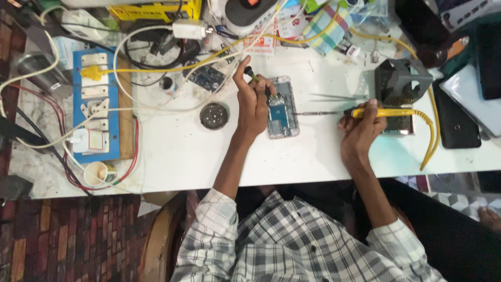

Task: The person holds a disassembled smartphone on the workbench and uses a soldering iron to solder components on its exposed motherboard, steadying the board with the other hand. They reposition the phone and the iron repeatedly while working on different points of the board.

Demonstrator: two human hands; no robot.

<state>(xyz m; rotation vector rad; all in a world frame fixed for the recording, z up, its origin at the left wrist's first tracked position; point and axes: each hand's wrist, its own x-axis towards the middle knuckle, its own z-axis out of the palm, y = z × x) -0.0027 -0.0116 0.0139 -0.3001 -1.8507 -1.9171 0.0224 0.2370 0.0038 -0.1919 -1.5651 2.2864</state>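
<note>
Overhead view of one white table point(198, 156), seen from above a seated person in a checked shirt point(292, 240). The table stands on a floor of reddish brick-pattern tiles point(68, 235) and carries, from largest to smallest: one blue board of sockets point(95, 102) at its left edge, with several plugs and white and red cables running from it; one dark metal iron stand point(401, 83) at the right; one opened phone point(282, 108) near the middle, back cover off and its circuit board exposed; one bare blue circuit board point(207, 77) further back; one round metal tin point(214, 115) just left of the phone; one pair of tweezers point(334, 96) lying between phone and stand; and one small paper cup point(99, 174) at the front left corner. A black phone point(456, 120) lies flat at the far right.

Two hands are at work. The left hand point(254, 102) rests on the phone's left edge, its fingers closed around a thin dark-tipped tool point(252, 74) held upright over the board. The right hand point(362, 128) lies just beside the stand, fingers wrapped round the yellow handle of one soldering iron point(365, 112); its metal tip points left toward the phone, ending just beside its right edge, and its yellow cord point(430, 141) loops off the table's front.
</note>
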